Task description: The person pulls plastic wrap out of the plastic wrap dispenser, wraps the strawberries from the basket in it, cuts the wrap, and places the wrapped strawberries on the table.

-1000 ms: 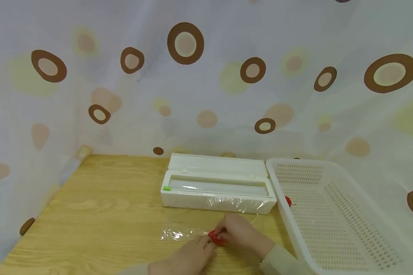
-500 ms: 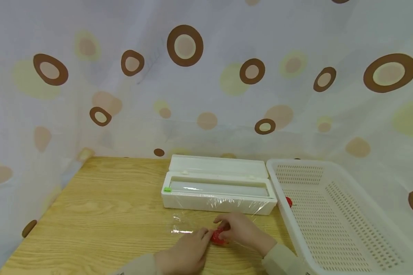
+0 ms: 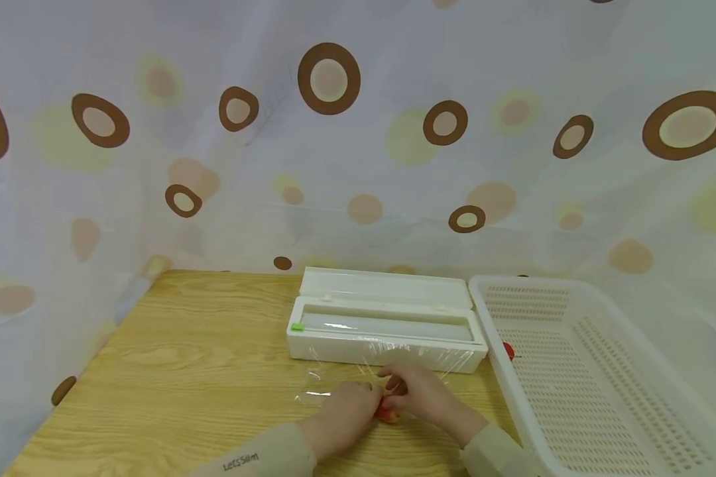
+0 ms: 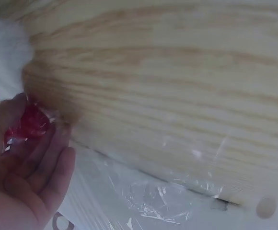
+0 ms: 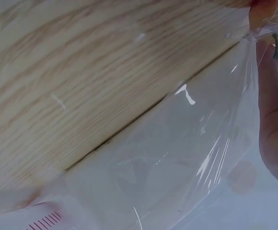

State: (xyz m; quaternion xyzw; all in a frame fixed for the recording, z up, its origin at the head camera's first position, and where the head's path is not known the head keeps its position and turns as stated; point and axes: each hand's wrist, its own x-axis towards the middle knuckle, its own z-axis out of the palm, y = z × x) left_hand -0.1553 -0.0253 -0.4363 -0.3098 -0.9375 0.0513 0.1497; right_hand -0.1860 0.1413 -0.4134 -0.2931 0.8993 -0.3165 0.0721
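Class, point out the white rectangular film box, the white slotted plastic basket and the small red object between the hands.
White rectangular film box (image 3: 358, 351): head view, on its front wall.
White slotted plastic basket (image 3: 567, 397): head view, on its floor.
Small red object (image 4: 34, 122): left wrist view, on its visible side.

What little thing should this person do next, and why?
Perhaps fold clear film over the red object: the left hand holds it, the right hand is close against it, and film spreads beside the left hand and back to the white box.

Patterned curtain (image 3: 364, 146): brown rings, across the top
Wooden tabletop (image 3: 173, 364): lower left
White slotted basket (image 3: 561, 391): lower right
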